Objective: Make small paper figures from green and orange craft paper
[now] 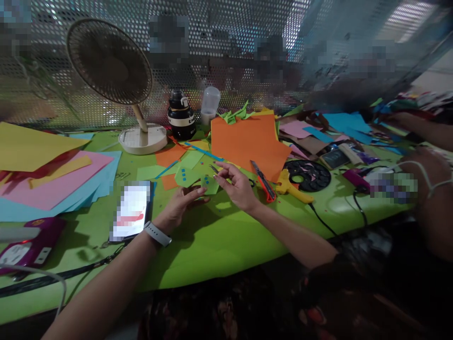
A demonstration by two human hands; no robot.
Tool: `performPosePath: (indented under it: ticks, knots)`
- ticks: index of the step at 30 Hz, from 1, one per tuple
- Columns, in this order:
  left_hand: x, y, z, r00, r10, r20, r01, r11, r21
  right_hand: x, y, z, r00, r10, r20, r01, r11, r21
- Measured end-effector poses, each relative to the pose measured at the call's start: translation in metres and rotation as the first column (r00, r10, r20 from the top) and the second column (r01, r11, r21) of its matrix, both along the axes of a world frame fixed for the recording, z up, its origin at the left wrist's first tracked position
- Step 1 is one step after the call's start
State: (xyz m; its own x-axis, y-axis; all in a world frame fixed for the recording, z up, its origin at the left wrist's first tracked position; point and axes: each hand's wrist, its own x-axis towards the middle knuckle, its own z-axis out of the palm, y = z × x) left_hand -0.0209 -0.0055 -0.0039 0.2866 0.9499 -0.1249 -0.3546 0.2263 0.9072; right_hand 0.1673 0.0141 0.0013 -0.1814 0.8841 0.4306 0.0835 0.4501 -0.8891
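Note:
My left hand [184,203], with a pale watch strap at the wrist, pinches the edge of a small green paper piece [211,186] that carries little blue squares. Just right of it, my right hand [238,186] is closed on a thin pointed metal tool that looks like tweezers [213,169]; its tips point left, above the paper. Another green paper piece [187,176] with a row of blue squares lies behind my left hand. A black loop [252,183], partly hidden, shows beside my right hand.
Right of my hands lie a red utility knife [264,182], a yellow glue gun [292,189] and a black round tray [311,174]. Orange paper [244,141], a bottle [181,115] and a fan [143,137] stand behind; a phone [130,212] lies left. Another person's arm [432,179] reaches in at right.

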Motion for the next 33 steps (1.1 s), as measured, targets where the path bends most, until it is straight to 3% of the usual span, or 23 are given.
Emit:
performPosePath:
  ticks: [3, 9, 14, 16, 21, 26, 33]
  knots:
    - [0.001, 0.001, -0.001, 1.000, 0.010, -0.024, -0.011, 0.999, -0.035, 0.002, 0.002, 0.001, 0.998, -0.061, 0.019, 0.060, 0.997, 0.040]
    - [0.000, 0.000, 0.000, 0.994, -0.013, -0.112, 0.018, 0.999, 0.043, 0.004, 0.005, 0.001, 0.994, -0.095, 0.052, 0.091, 0.993, 0.071]
    - [-0.004, 0.001, 0.001, 0.933, -0.232, -0.276, 0.248, 0.969, 0.023, 0.010, 0.011, 0.002, 0.980, -0.197, 0.031, 0.192, 0.973, 0.126]
    - [-0.005, 0.000, 0.002, 0.904, -0.249, -0.347, 0.287, 0.956, 0.063, 0.013, 0.015, 0.002, 0.974, -0.227, 0.019, 0.222, 0.966, 0.132]
    - [-0.005, -0.005, 0.009, 0.896, -0.159, -0.414, 0.241, 0.958, 0.153, 0.015, 0.016, 0.004, 0.973, -0.232, 0.016, 0.229, 0.968, 0.103]
    - [-0.004, -0.003, 0.011, 0.929, 0.015, -0.369, 0.087, 0.962, 0.258, 0.011, 0.011, 0.006, 0.983, -0.183, 0.007, 0.181, 0.979, 0.095]
    - [-0.003, -0.006, 0.012, 0.911, 0.077, -0.404, 0.025, 0.970, 0.242, 0.010, 0.009, 0.005, 0.987, -0.161, -0.015, 0.162, 0.980, 0.116]
